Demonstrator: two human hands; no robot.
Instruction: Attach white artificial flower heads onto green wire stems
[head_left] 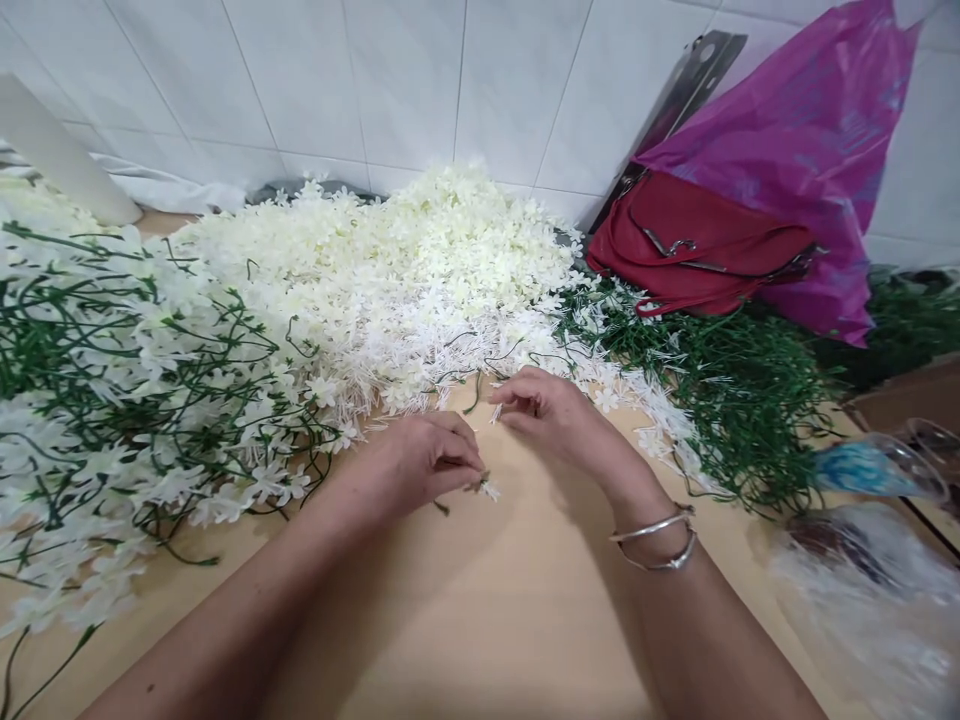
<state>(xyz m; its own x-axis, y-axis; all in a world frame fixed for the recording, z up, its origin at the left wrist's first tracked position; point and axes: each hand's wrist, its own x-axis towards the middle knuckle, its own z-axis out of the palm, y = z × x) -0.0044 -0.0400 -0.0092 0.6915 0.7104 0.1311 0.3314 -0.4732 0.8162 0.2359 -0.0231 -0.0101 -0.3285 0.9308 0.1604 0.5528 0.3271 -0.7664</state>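
Note:
My left hand [427, 455] is closed in a pinch above the table. Between its thumb and fingertips is an artificial flower stem, its green end showing below and a small white tip [489, 489] poking out to the right. My right hand [551, 415] is at the near edge of the white pile, fingers curled together. A small white stamen piece [495, 413] shows at its fingertips. Just beyond both hands lies a heap of loose white stamen pieces [420, 340], with cream artificial blossoms [465, 235] piled behind it. One loose green stem [474, 392] lies between the hands.
White flowers on green stems [172, 390] cover the left side. Bare green stems [735, 400] are heaped at right, below a red handbag [697, 240] and a purple plastic bag [795, 130]. A clear plastic bag [862, 600] and a blue-patterned cup [862, 467] lie near the right edge.

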